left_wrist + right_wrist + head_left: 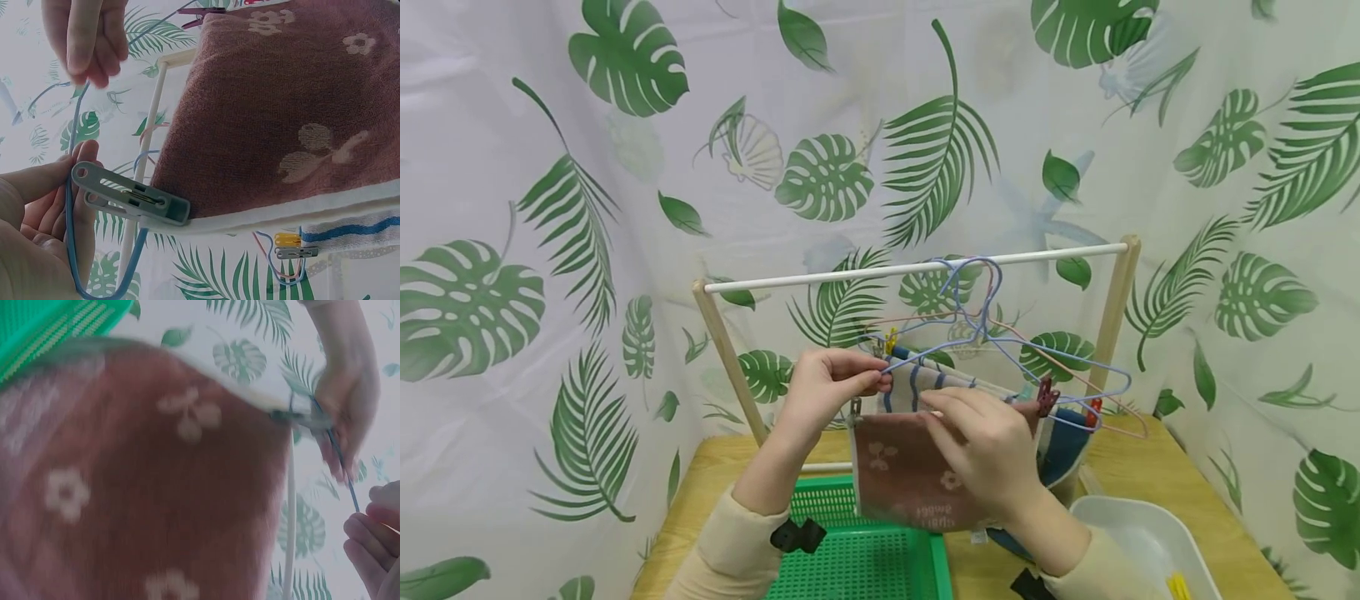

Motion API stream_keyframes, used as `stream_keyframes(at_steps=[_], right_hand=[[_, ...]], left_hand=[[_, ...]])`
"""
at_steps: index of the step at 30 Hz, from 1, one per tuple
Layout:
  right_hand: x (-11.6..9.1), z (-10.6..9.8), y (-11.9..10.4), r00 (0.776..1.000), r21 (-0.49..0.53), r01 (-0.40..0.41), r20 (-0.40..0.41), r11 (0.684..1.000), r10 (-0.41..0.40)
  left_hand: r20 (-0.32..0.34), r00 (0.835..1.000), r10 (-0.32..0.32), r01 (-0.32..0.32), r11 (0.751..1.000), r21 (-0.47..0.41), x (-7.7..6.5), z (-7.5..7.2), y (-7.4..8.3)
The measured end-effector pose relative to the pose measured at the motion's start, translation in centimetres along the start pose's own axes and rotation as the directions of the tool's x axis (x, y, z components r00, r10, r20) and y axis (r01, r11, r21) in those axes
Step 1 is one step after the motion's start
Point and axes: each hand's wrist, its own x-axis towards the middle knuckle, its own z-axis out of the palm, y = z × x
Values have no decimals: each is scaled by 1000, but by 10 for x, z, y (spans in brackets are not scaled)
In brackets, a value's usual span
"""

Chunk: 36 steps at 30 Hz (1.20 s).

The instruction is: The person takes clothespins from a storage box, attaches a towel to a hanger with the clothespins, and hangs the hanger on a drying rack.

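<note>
My left hand (838,379) pinches the sloping left arm of a blue wire hanger (925,354) between thumb and fingers. Clipped beneath it is a brownish-red towel (281,106) with pale flowers, held by a grey clothespin (134,194) at the left corner and a dark red clothespin (1047,396) at the right. My right hand (988,446) is in front of the towel, thumb and fingers apart, fingertips close to the hanger wire in the wrist views. Behind hangs a blue-and-white striped towel (906,387), with yellow (891,342) and red (1093,414) clothespins.
A white rod (820,277) on wooden legs crosses the back, the hanger hooks at it. Below the hands, a green basket (942,567) stands on the wooden table (700,500). To the right is a white tray (1138,525) with yellow pieces (1178,586).
</note>
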Motion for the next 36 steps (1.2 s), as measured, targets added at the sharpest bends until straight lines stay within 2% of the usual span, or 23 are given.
stream_keyframes(at_steps=[5,9,14,18,25,32,36], right_hand=[[-1,-28,21,994,-43,-55,-100,998,51],[4,-47,39,980,-86,-99,-184,991,82],[8,-65,60,961,-114,-196,-218,974,168],[9,-74,72,960,-198,-258,-165,946,227],[2,-75,87,953,-238,-303,-43,923,301],[-4,-72,96,950,-283,-299,1,911,312],[-8,-69,101,953,-287,-288,7,914,302]], left_hand=[[-4,1000,-25,25,1000,-18,4,-2,-4],[-2,1000,-25,25,999,-31,7,-5,-6],[10,1000,-17,17,999,-42,9,-8,-8],[18,1000,-14,15,998,-55,10,-10,-10],[16,1000,-10,11,999,-48,12,-12,-14],[-10,1000,-6,5,1000,-18,19,-13,-18],[-15,1000,25,-26,1000,-4,26,-13,-20]])
